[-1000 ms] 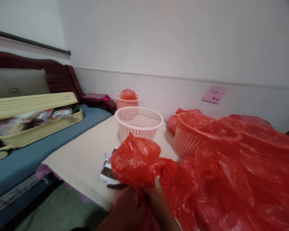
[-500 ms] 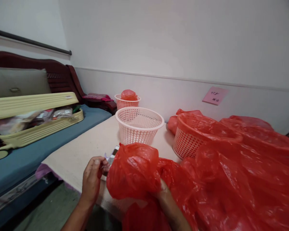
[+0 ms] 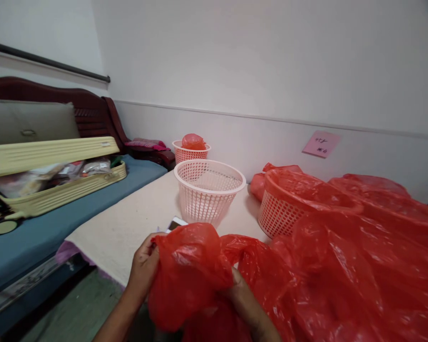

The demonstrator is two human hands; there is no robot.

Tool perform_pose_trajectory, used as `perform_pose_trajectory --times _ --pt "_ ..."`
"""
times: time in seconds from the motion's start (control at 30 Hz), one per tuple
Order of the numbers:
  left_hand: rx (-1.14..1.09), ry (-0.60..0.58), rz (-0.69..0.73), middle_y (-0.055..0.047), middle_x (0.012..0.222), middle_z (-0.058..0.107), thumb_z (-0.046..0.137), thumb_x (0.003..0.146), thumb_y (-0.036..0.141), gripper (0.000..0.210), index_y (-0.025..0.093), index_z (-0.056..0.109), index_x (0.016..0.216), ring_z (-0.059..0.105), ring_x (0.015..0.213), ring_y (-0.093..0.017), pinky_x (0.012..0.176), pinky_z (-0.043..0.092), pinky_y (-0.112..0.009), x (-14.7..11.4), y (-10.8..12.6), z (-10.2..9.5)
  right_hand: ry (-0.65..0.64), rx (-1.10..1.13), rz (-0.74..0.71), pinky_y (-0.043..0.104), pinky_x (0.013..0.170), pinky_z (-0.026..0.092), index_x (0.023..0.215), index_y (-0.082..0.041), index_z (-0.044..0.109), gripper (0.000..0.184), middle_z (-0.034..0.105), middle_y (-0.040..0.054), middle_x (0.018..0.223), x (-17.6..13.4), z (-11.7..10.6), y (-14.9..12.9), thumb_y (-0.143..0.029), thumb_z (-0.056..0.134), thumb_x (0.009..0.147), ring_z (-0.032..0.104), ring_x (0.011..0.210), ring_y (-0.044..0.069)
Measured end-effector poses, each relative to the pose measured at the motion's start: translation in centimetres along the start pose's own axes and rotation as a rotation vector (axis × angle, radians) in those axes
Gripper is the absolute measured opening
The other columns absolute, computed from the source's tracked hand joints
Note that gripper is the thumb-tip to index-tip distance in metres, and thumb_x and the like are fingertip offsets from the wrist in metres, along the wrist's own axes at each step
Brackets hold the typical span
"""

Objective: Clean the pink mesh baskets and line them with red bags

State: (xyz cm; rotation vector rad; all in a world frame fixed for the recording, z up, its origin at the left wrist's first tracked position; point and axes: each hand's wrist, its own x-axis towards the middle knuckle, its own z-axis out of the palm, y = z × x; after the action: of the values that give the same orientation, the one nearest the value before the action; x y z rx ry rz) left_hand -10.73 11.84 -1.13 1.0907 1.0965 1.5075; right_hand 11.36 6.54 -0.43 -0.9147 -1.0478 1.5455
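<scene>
A thin red plastic bag (image 3: 189, 275) is stretched between my two hands at the near edge of the table. My left hand (image 3: 144, 266) pinches its upper left edge, thumb and fingers closed. On the other side, my right hand (image 3: 244, 294) grips the bag, its fingers mostly hidden by the film. Just beyond stands a pale pink plastic basket (image 3: 209, 199) with nothing visible in it. Between that basket and the bag lies a white, dark-faced object (image 3: 176, 223), partly covered.
To the right, a red-lined basket (image 3: 281, 209) stands beside a large heap of red plastic bags (image 3: 364, 275). Further back, another basket (image 3: 190, 154) holds a red bundle. An open yellow suitcase (image 3: 57, 185) lies on the blue bed (image 3: 142, 166). A pink note (image 3: 321, 144) is on the wall.
My left hand has come in from beside the bag and taken hold of its edge. The bag is now lower and spread between both hands; my right hand keeps its grip.
</scene>
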Motion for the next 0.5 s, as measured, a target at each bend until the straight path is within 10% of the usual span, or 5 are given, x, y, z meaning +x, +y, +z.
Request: perform_pose_trajectory --times 0.23,0.5 --pt "-0.122 0.421 -0.006 0.005 0.087 0.067 0.06 0.074 0.029 0.024 0.025 0.063 0.097 0.058 0.071 -0.01 0.065 0.046 -0.02 0.9 -0.7 -1.0 0.386 0.306 -0.083 0.03 0.072 0.053 0.106 -0.023 0.068 0.053 0.076 0.0019 0.087 1.3 -3.3 2.0 -0.021 0.081 0.054 0.07 0.075 0.02" --pt "0.029 -0.24 -0.223 0.007 0.055 0.054 0.053 0.063 0.018 0.003 0.021 0.054 0.063 0.047 0.051 -0.01 0.052 0.036 -0.022 -0.2 -2.1 0.2 0.61 0.484 -0.287 0.034 0.075 0.056 0.085 -0.025 0.068 0.019 0.074 -0.0017 0.082 1.2 -4.9 0.3 -0.034 0.072 0.069 0.069 0.076 0.019"
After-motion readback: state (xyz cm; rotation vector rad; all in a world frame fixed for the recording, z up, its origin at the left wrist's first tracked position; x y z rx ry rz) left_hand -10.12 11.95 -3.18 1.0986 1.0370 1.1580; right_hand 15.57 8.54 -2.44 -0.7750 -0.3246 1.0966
